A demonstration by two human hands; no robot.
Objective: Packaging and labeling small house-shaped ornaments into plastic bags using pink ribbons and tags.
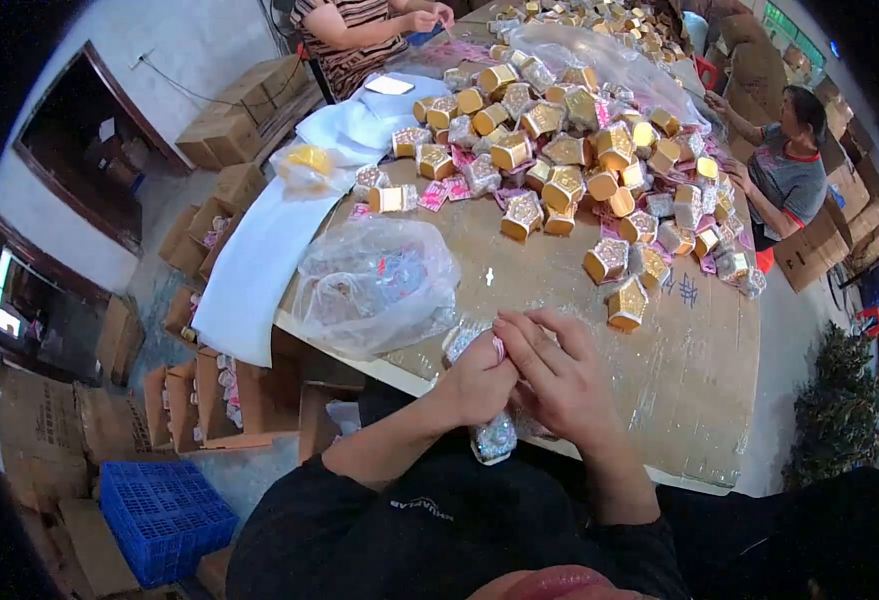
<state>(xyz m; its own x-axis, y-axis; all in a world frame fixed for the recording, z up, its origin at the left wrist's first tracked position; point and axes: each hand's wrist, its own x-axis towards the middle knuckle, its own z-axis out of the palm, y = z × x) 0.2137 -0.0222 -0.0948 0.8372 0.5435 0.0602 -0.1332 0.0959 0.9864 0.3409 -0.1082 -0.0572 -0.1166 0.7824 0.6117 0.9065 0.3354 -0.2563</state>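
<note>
At the table's near edge my left hand (478,378) is closed round a silvery glittered ornament (495,440), whose two ends stick out above and below the fist. My right hand (567,378) meets it fingertip to fingertip, with its fingers bent and pressed together. A small pink strip (500,348) shows between the hands; whatever the right fingers pinch is hidden. Left of the hands lies a clear plastic bag (380,285) with bluish, see-through contents. Farther off, many gold house-shaped ornaments (563,187) with glittered sides lie heaped, pink cards (434,195) among them.
The cardboard-covered table (550,290) bears white foam sheets (260,260), a phone (390,86) and a yellow-filled bag (308,160). One person (360,40) sits at the far left, another (788,160) at the right. Cartons (245,395) and a blue crate (165,520) stand at lower left.
</note>
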